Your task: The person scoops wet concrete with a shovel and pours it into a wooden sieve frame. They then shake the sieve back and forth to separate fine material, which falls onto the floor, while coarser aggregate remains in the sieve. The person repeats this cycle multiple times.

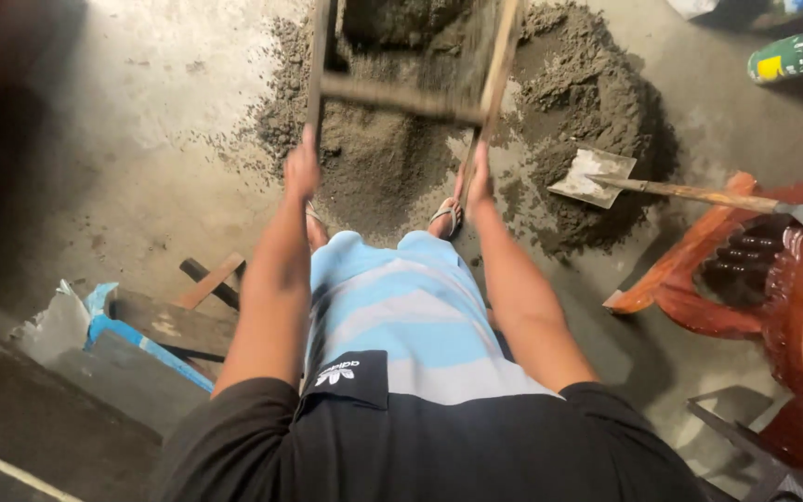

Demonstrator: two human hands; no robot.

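Observation:
Both my arms reach forward and down. My left hand (301, 167) grips the left rail of a wooden-framed sieve (401, 97), and my right hand (479, 177) grips its right rail. The frame is blurred and tilts away from me, holding dark sand. Below it lies a heap of fine grey sand (383, 177) on the concrete floor. My feet in sandals (446, 216) stand at the heap's near edge.
A coarser sand pile (597, 102) lies to the right with a shovel (606, 181) resting on it, handle running right. Reddish plastic chairs (773, 279) stand at the right. Wooden scraps (206, 284) and a blue-edged board (141, 339) lie at the left. A green bottle (792, 56) lies at the top right.

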